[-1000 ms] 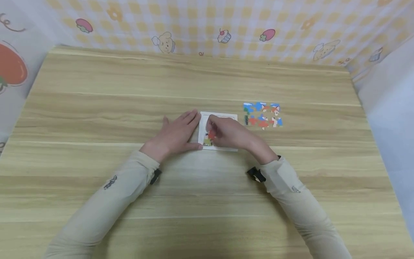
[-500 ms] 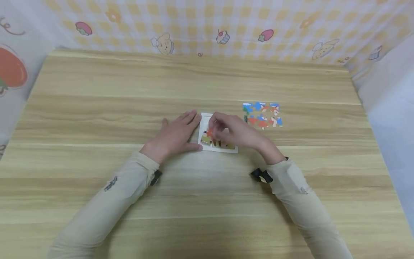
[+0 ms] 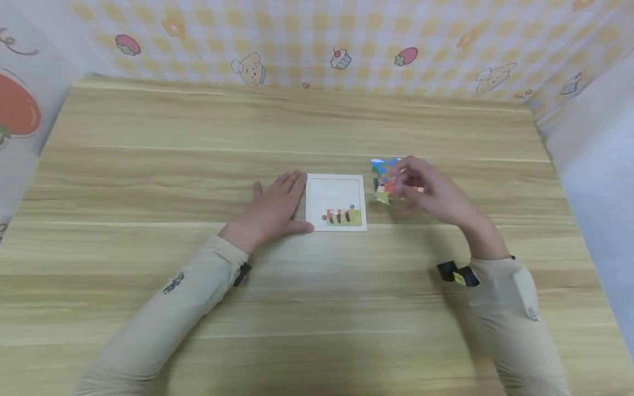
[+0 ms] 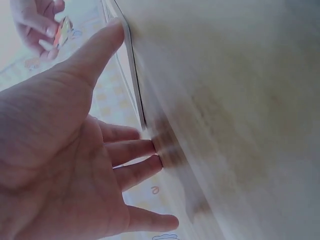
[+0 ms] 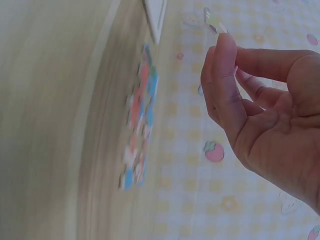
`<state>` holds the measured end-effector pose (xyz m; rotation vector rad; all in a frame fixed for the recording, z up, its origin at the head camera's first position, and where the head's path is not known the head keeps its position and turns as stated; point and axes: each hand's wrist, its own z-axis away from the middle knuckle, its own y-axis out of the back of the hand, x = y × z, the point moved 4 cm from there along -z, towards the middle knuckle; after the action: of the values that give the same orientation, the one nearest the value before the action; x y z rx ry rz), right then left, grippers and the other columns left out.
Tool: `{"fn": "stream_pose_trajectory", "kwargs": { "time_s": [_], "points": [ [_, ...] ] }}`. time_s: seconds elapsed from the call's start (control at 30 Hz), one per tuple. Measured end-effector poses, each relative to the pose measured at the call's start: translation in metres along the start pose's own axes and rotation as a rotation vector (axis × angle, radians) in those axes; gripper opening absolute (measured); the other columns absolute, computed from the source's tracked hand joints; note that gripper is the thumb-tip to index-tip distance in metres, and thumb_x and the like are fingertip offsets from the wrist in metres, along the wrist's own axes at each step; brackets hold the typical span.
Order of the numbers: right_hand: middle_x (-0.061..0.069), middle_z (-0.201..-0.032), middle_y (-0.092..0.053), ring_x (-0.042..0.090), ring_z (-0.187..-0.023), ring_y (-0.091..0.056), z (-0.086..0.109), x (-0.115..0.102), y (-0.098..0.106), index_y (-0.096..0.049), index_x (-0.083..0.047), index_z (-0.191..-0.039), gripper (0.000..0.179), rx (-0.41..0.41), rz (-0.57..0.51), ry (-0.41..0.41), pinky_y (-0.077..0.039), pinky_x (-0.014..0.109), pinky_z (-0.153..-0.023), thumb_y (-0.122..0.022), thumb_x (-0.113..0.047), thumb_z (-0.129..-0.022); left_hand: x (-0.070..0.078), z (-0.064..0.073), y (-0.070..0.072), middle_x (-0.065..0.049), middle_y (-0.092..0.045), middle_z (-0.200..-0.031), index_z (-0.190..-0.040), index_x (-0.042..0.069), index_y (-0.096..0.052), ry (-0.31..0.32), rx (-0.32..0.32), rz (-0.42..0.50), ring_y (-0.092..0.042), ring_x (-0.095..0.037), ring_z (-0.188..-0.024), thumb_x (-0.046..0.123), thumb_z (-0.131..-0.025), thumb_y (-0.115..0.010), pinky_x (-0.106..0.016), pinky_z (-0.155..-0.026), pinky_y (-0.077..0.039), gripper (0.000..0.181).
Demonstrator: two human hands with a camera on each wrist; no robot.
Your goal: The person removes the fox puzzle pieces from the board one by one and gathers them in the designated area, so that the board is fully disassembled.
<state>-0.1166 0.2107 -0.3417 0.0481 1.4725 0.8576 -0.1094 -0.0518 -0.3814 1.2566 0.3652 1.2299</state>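
A square white puzzle tray (image 3: 333,190) lies flat on the table, with a few joined puzzle pieces (image 3: 346,218) along the lower right of its inside. My left hand (image 3: 269,212) rests at the tray's left side with fingers straight, its thumb at the lower left corner and fingertips by the upper left one. My right hand (image 3: 433,192) is raised right of the tray, pinching a red and yellow-green puzzle piece (image 3: 383,195) between thumb and fingers. Below that hand are loose puzzle pieces (image 5: 137,120), blue, orange and white, partly hidden by it in the head view.
The wood-grain table (image 3: 198,132) reaches back to a yellow checked cloth (image 3: 297,33) printed with cartoon figures. White cloth (image 3: 589,154) hangs along the right side. A black strap device (image 3: 458,274) sits at the right wrist.
The right hand has lifted the red and yellow-green piece from the tray and carried it right, over the loose pieces. The tray's inside now shows. The left hand has stayed nearly still.
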Motion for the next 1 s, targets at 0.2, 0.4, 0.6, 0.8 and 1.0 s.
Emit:
{"fn": "stream_pose_trajectory", "kwargs": {
  "time_s": [0.2, 0.4, 0.6, 0.8, 1.0],
  "points": [
    [0.016, -0.091, -0.055, 0.028, -0.082, -0.057, 0.012, 0.017, 0.008, -0.042, 0.002, -0.117, 0.024, -0.027, 0.031, -0.099, -0.051, 0.036, -0.055, -0.048, 0.000, -0.094, -0.001, 0.000, -0.001, -0.011, -0.004, -0.155, -0.150, 0.008, -0.009, -0.017, 0.002, -0.012, -0.004, -0.030, -0.140, 0.052, -0.082, -0.063, -0.070, -0.098, -0.006, 0.097],
    [0.011, -0.090, -0.058, 0.025, -0.076, -0.054, 0.014, 0.022, -0.008, -0.044, 0.001, -0.111, 0.019, -0.154, 0.156, -0.150, -0.045, 0.031, -0.053, -0.051, -0.002, -0.093, -0.002, 0.000, 0.000, -0.012, -0.004, -0.155, -0.150, 0.009, -0.012, -0.023, -0.009, -0.039, -0.005, -0.030, -0.140, 0.053, -0.081, -0.063, -0.070, -0.098, -0.008, 0.096],
    [0.012, -0.089, -0.060, 0.023, -0.078, -0.054, 0.004, 0.016, -0.020, -0.047, 0.004, -0.108, 0.021, -0.112, 0.326, -0.086, -0.046, 0.034, -0.067, -0.054, 0.005, -0.089, -0.005, 0.002, 0.002, -0.011, -0.004, -0.155, -0.150, 0.011, -0.012, -0.023, -0.018, -0.064, -0.004, -0.030, -0.140, 0.055, -0.081, -0.062, -0.069, -0.099, -0.009, 0.096],
    [0.012, -0.082, -0.059, 0.019, -0.060, -0.047, -0.005, 0.015, -0.024, -0.049, 0.003, -0.099, 0.015, -0.062, 0.478, -0.054, -0.042, 0.033, -0.058, -0.051, 0.008, -0.085, -0.007, 0.002, 0.001, -0.009, -0.004, -0.155, -0.150, 0.014, -0.012, -0.025, -0.011, -0.074, -0.004, -0.027, -0.140, 0.058, -0.080, -0.061, -0.068, -0.100, -0.010, 0.096],
    [0.009, -0.078, -0.056, 0.018, -0.058, -0.045, -0.008, 0.012, -0.025, -0.050, 0.000, -0.093, 0.008, -0.032, 0.539, -0.053, -0.039, 0.031, -0.053, -0.054, 0.004, -0.088, -0.007, 0.001, -0.001, -0.008, -0.003, -0.155, -0.150, 0.014, -0.012, -0.034, -0.013, -0.082, -0.003, -0.026, -0.140, 0.059, -0.080, -0.060, -0.067, -0.100, -0.011, 0.096]
  ]
}}
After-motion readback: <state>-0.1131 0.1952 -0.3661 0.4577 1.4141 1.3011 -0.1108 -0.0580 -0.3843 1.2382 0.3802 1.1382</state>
